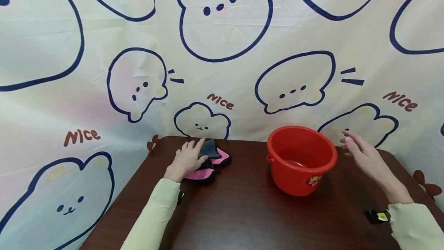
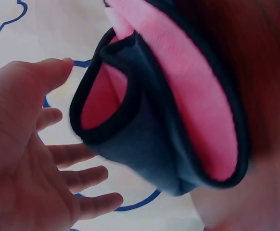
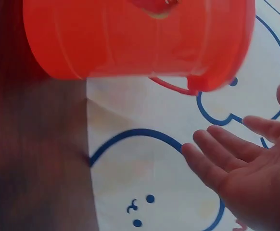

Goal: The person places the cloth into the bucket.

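Note:
A crumpled cloth (image 1: 209, 149), blue-grey on one side and pink on the other with black edging, lies near the back of the table. My left hand (image 1: 186, 159) reaches over its left side, overlapping it in the head view. In the left wrist view that hand (image 2: 29, 159) has its fingers spread beside the folded cloth (image 2: 147, 130). A red plastic bucket (image 1: 295, 176) stands upright to the right, nothing visible inside. Close by its right side, my right hand (image 1: 365, 161) is raised with fingers extended. The right wrist view shows it (image 3: 246, 163) apart from the bucket (image 3: 130, 43).
The dark brown wooden table (image 1: 239, 219) ends at the back against a pale printed curtain (image 1: 239, 84) with bear drawings, which also runs along both sides. A small dark strap device (image 1: 376, 216) sits at the right wrist.

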`<control>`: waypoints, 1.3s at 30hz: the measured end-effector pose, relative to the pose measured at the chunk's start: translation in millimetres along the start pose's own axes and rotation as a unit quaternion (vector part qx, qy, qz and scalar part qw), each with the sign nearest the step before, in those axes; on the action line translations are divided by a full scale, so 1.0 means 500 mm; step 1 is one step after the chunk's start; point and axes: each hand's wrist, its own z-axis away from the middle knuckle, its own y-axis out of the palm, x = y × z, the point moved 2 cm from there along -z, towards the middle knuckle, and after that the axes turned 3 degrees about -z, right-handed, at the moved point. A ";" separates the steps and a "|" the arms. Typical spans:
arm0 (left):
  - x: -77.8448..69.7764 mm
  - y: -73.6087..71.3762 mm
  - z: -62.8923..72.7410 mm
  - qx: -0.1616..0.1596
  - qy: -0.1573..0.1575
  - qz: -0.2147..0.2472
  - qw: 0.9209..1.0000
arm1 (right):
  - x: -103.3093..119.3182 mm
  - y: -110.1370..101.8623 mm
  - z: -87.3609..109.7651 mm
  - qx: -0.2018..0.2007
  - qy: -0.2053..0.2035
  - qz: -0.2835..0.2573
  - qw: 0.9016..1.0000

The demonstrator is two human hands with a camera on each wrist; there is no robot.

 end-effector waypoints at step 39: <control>-0.007 0.054 0.001 0.044 0.031 -0.005 0.999 | -0.014 0.061 0.023 0.025 0.050 -0.162 0.985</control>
